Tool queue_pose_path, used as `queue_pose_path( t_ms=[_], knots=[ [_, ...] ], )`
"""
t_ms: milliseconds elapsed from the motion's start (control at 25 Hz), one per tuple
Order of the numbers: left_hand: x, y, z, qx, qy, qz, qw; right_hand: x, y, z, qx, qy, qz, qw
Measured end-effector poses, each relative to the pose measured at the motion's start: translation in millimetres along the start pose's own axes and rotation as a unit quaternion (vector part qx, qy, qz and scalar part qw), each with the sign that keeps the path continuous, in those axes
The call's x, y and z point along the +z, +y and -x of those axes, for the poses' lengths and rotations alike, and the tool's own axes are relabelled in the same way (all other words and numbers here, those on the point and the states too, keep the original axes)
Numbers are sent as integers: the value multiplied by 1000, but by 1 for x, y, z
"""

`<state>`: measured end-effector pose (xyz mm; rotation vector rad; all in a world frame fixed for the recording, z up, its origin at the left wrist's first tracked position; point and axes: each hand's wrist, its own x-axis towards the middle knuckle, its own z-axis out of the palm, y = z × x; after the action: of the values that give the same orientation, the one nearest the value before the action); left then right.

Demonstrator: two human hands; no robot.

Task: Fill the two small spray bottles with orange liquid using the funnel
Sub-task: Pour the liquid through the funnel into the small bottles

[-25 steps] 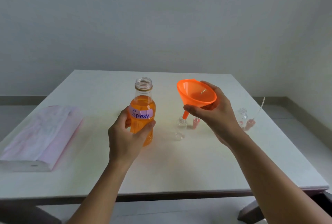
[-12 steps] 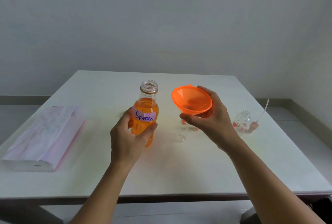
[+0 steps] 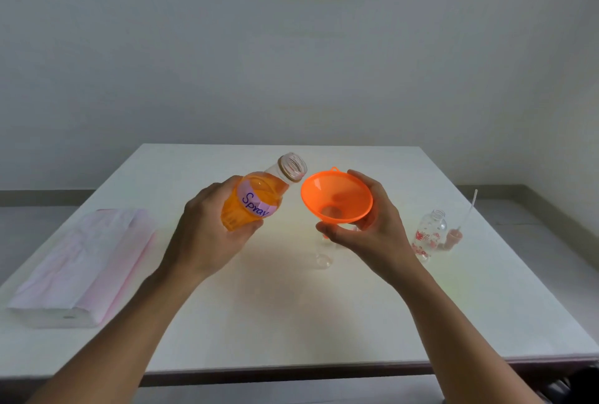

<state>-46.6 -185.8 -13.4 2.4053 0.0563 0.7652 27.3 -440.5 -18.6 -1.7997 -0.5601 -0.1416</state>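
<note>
From my remote seat I see the left hand (image 3: 207, 235), fingers wrapped tight around the big bottle (image 3: 256, 199) labelled "Spray", has now tipped it from upright so its open mouth leans toward the funnel (image 3: 337, 197); no liquid is crossing yet; the right hand (image 3: 372, 235) pinches the funnel rim between thumb and curled fingers, having lowered it over the small clear bottle (image 3: 324, 257) on the table (image 3: 291, 322), though the hand hides whether the spout is seated; I judge pouring is about to begin; the second, flower-printed bottle (image 3: 429, 236) waits empty, well apart to the right, beside its sprayer cap (image 3: 455, 238).
</note>
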Motion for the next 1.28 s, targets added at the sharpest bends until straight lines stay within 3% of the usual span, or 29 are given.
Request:
queue_pose_path(
  t_ms=[440,1280],
  knots=[
    [-17,2,-36,81,-22,-160,984,0,4,-1,-8,-3,15,1000],
    [-15,16,-53,151,1,-211,966,-2,5,-7,2,-2,-1,1000]
  ],
)
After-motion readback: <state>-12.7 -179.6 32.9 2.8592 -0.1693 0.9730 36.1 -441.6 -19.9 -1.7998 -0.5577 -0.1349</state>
